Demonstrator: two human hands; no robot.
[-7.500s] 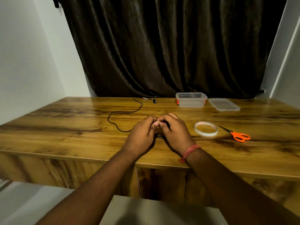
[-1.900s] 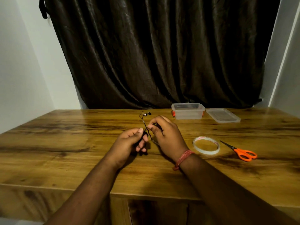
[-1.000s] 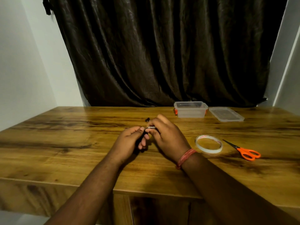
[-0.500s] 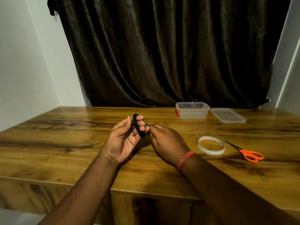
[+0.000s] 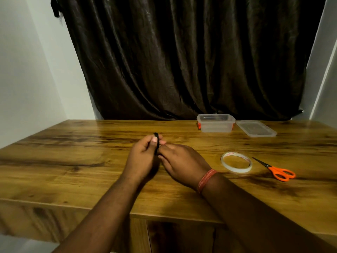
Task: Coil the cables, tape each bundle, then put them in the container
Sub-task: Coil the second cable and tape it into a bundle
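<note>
The left hand (image 5: pixel 141 157), mid-frame, pinches the small black coiled cable (image 5: pixel 156 143) upright; the right hand (image 5: pixel 179 162) beside it touches the coil, fingers curled, grip unclear.

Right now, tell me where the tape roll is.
Head view: the tape roll lies flat on the table, right of the right hand, left of the orange scissors.
</note>
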